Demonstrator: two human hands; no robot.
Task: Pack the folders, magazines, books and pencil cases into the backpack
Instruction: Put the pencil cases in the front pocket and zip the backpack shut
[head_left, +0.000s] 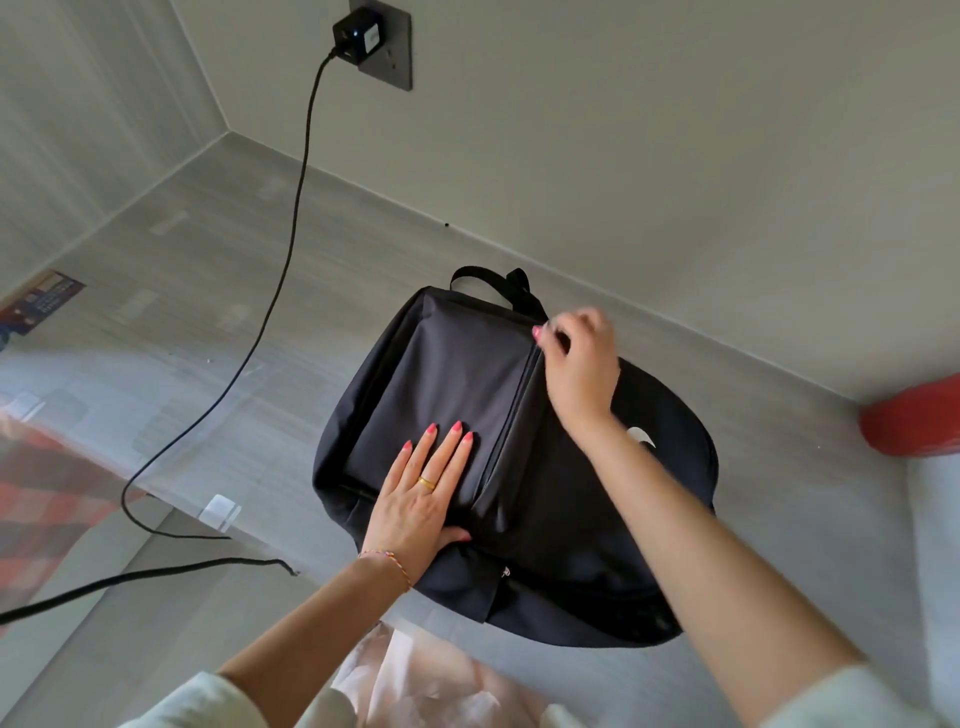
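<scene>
A black backpack (441, 395) lies flat on the grey tabletop (218, 270), close to the wall, its carry handle (488, 278) pointing toward the wall and a zip line (511, 415) running down its upper face. The left hand (423, 493) lies flat on the fabric left of that zip, palm down; its grip is open, the fingers straight and slightly spread, the thumb tucked along the near side against a fold of cloth. A gold ring (427, 483) sits on one finger and a thin braided bracelet (389, 564) circles the wrist. The right hand (579, 358) is at the far end of the zip line, next to the handle; its grip is closed, the fingers curled with the fingertips pinched together on something small at the top of the zip, which motion blur keeps me from making out for certain. A small white mark (641, 436) shows on the backpack beside the right wrist. A black charger (357, 35) sits in a wall socket (397, 57), and its cable (291, 249) hangs down and trails across the tabletop to the left of the backpack. A printed card (41, 301) lies at the far left edge, and a red object (914, 421) rests at the right edge, well apart from the backpack.
</scene>
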